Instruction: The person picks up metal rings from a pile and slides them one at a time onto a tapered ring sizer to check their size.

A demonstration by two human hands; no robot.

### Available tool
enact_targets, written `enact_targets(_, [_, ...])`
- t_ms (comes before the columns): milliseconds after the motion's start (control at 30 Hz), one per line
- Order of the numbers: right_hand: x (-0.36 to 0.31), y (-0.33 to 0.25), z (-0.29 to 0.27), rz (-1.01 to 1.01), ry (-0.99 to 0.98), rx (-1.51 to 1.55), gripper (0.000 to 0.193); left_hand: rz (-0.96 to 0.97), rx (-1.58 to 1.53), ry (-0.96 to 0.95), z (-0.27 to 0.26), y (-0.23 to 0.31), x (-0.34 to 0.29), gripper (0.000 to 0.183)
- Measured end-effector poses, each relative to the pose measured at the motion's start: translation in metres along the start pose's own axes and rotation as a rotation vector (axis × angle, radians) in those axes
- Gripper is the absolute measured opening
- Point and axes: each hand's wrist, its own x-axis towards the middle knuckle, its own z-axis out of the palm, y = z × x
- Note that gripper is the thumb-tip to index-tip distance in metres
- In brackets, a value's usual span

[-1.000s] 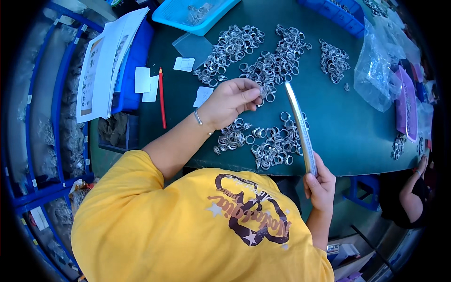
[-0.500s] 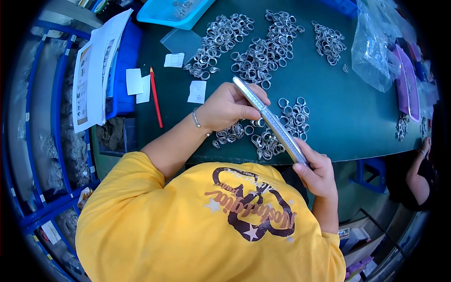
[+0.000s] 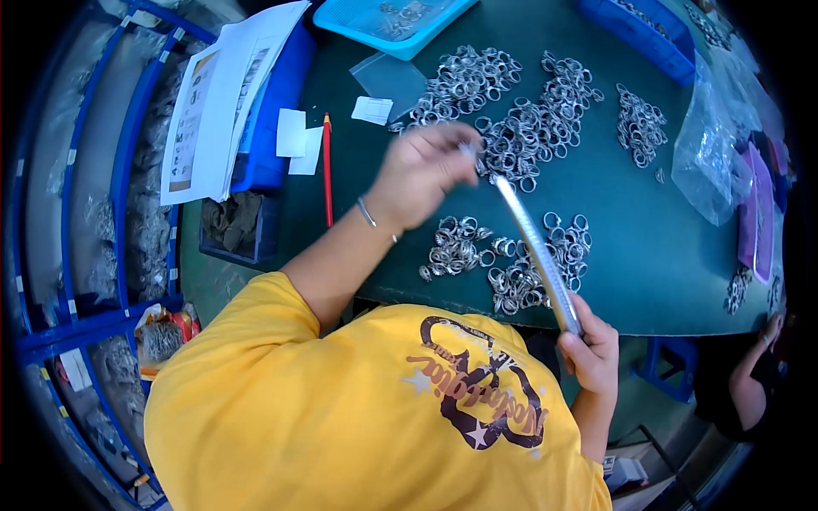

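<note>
My right hand [image 3: 590, 345] is closed round the lower, thicker end of a silver ring mandrel [image 3: 538, 249], a tapered stick with marks along it. The mandrel slants up and left, its thin tip near my left hand [image 3: 422, 175]. That hand is smeared by motion, thumb and fingers pinching a small silver ring [image 3: 467, 150], clear of the tip. Beyond it lie two large heaps of silver rings, one to the left [image 3: 473, 81] and one to the right [image 3: 537, 128]. Nearer me, a smaller ring pile [image 3: 458, 245] and another pile [image 3: 562, 255] lie partly behind the mandrel.
A light-blue tray [image 3: 409, 43] stands at the back, a blue bin [image 3: 652, 43] far right. Another ring pile [image 3: 639, 128] lies near a clear plastic bag [image 3: 711, 145] and a purple basket [image 3: 754, 213]. Leftward are a red pencil [image 3: 328, 170], paper slips [image 3: 305, 153] and shelving [image 3: 115, 170]. Someone's arm [image 3: 750, 383] shows at right.
My left hand has come away from the mandrel's upper end, carrying the ring off its tip. The mandrel has tilted more upright in my right hand. The whole view has shifted.
</note>
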Motion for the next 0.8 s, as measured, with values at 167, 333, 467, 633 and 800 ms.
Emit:
enact_targets(167, [-0.002,0.003,0.0,0.039,0.158,0.022,0.05,0.265,1.313,0.3,-0.053,0.027,0.024,0.021])
enact_targets(333, [0.0,0.004,0.0,-0.012,0.163,0.003,0.049,0.352,1.429,0.263,-0.046,0.028,0.022,0.018])
enact_targets(467, [-0.002,0.003,0.0,-0.027,0.209,0.0,0.049,0.395,1.274,-0.096,-0.023,0.02,0.014,0.009])
enact_targets(633, [-0.003,0.003,0.001,-0.015,0.222,-0.011,0.05,0.009,1.425,-0.513,-0.003,0.001,-0.001,0.007])
enact_targets(800, [-0.001,0.004,0.003,0.011,0.202,-0.01,0.051,-0.026,1.588,-0.461,0.005,-0.006,-0.011,0.009])
